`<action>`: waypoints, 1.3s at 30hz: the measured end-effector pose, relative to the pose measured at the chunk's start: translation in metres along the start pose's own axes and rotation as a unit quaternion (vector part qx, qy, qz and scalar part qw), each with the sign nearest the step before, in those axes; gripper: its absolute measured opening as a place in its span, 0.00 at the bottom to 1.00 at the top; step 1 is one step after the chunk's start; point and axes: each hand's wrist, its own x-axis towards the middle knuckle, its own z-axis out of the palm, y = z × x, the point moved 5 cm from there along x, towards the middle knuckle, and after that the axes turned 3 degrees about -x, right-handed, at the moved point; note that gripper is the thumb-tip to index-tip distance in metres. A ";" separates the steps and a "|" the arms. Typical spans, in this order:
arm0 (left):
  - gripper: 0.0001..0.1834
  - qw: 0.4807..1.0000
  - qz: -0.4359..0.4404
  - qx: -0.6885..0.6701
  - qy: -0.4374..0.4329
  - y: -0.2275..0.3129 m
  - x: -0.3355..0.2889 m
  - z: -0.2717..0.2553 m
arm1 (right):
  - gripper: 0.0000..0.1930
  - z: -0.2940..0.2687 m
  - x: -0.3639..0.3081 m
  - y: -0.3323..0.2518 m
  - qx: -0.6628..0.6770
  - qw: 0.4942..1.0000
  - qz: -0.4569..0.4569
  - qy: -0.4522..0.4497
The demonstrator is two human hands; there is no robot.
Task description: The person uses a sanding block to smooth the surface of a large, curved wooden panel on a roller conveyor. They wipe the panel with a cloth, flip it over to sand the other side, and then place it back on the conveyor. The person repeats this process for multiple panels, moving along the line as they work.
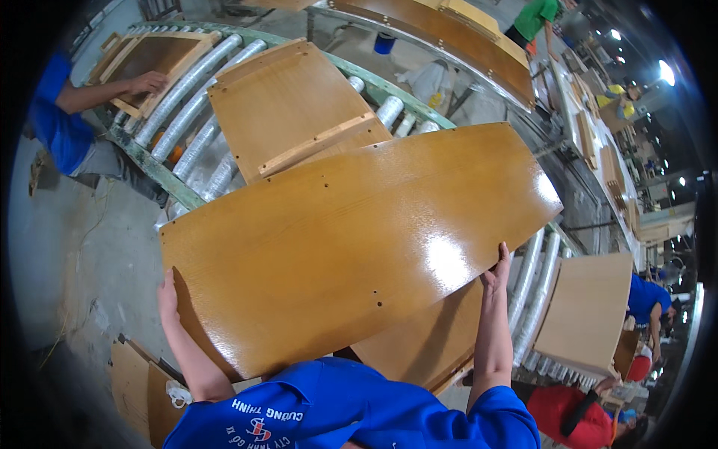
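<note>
A long, glossy brown wooden panel [336, 247] with small drilled holes spans the space before me, held up between my two hands. My left hand [169, 297] grips its left end, the fingers mostly hidden by the panel. On the near edge towards the right, my right hand [499, 269] holds on, thumb up along the edge. Past the held panel, a wooden panel with cross rails [299, 105] lies on the roller conveyor [200, 142]. Another brown panel [422, 337] shows partly beneath the one I hold.
At the far left a co-worker's hand [147, 84] rests on a framed wooden panel [153, 60]. A pale panel [587, 310] lies on rollers at the right, near a person in red [572, 415]. Cardboard [134, 382] stands at the lower left. A second line carries long boards [434, 37].
</note>
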 end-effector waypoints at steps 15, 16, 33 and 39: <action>0.36 0.989 0.052 -0.062 -0.128 0.053 0.020 -0.047 | 0.19 -0.078 -0.156 0.011 0.088 0.987 -0.087 0.101; 0.37 0.985 0.070 -0.058 -0.143 0.066 0.023 -0.040 | 0.19 -0.079 -0.165 0.015 0.095 0.987 -0.084 0.093; 0.29 0.918 0.271 0.039 -0.286 0.304 0.095 0.040 | 0.21 -0.023 -0.301 0.108 0.170 0.949 -0.147 0.219; 0.26 0.892 0.275 0.116 -0.339 0.355 0.091 0.099 | 0.21 -0.024 -0.326 0.138 0.217 0.916 -0.165 0.293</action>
